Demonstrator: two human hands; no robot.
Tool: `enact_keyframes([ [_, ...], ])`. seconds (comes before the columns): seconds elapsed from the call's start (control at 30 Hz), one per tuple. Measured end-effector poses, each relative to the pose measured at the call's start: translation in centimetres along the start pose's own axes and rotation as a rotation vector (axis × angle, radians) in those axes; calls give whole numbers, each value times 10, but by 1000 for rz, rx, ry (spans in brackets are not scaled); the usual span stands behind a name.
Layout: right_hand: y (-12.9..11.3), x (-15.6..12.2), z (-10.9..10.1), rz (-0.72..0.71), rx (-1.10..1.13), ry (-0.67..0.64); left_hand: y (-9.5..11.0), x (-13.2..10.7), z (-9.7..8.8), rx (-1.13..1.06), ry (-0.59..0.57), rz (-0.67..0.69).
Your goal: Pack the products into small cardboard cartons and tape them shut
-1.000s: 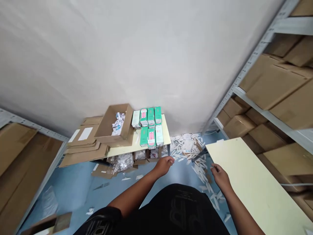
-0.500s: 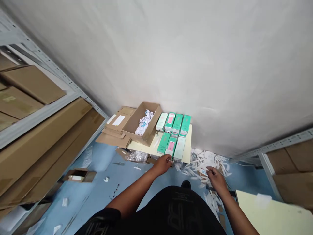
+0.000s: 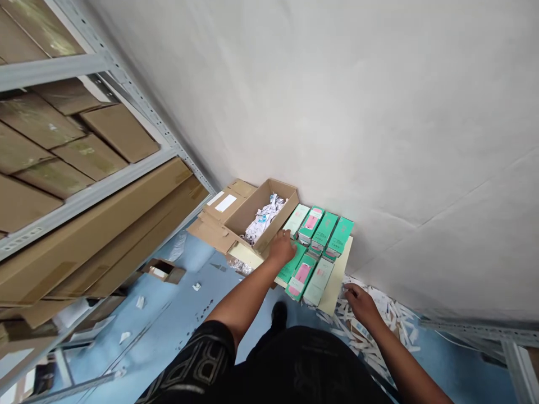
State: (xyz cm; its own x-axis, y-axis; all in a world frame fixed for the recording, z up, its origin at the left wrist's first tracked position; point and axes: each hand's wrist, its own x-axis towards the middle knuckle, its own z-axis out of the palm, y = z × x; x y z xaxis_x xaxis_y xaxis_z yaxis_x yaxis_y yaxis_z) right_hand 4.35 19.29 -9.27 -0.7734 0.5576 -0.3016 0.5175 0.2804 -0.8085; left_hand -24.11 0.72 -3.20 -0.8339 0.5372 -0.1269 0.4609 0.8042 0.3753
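Note:
My left hand (image 3: 282, 248) reaches over the low cream table (image 3: 334, 289) and rests between the open cardboard box (image 3: 263, 214) and the green packets (image 3: 312, 247); its fingers curl down and I cannot see anything in them. The box holds crumpled white and blue wrappers (image 3: 263, 216). Several green and pink packets lie in two rows on the table. My right hand (image 3: 357, 301) hovers low beside the table's right corner, above white strips on the floor (image 3: 389, 317), its fingers bent loosely.
Flattened cardboard (image 3: 217, 219) is stacked left of the box. A metal shelf rack (image 3: 105, 174) with large brown cartons fills the left side. A small open carton (image 3: 164, 270) and paper scraps lie on the blue floor. A grey wall stands behind the table.
My view has swung left and closer to the low table. My left hand has moved forward from the table's front edge to beside the cardboard box. My right hand stays low at the right.

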Motion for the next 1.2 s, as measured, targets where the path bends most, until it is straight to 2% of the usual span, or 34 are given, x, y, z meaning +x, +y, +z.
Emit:
enact_keyframes([
  [0.13,-2,-1,15,44,4,17,-4,58,13,87,-58,-43],
  [0.23,2,-10,26,95,23,53,-7,84,28,114,-111,-39],
  [0.33,2,-20,36,157,42,112,-11,96,38,153,-134,-5],
  [0.4,-2,-25,44,182,55,132,-14,99,37,163,-144,11],
  [0.5,-9,-27,55,184,70,113,-18,100,28,146,-144,25],
  [0.57,-12,-25,62,170,77,104,-18,97,17,114,-104,41],
  [0.73,-15,-9,64,114,97,63,-13,78,-19,-27,34,23],
  [0.8,-19,-1,60,95,114,15,-12,65,-34,-159,53,-43],
  [0.87,-27,9,55,101,155,-46,-11,47,-48,-382,28,-98],
  [0.97,-50,23,46,148,317,-122,-6,8,-60,-867,-116,-115],
  [1.03,-73,30,37,139,501,-162,1,-22,-58,-1169,-229,-108],
  [1.1,-97,30,26,61,723,-236,11,-51,-49,-1362,-318,-135],
  [1.2,-128,19,11,-108,983,-366,27,-83,-30,-1499,-490,-206],
])
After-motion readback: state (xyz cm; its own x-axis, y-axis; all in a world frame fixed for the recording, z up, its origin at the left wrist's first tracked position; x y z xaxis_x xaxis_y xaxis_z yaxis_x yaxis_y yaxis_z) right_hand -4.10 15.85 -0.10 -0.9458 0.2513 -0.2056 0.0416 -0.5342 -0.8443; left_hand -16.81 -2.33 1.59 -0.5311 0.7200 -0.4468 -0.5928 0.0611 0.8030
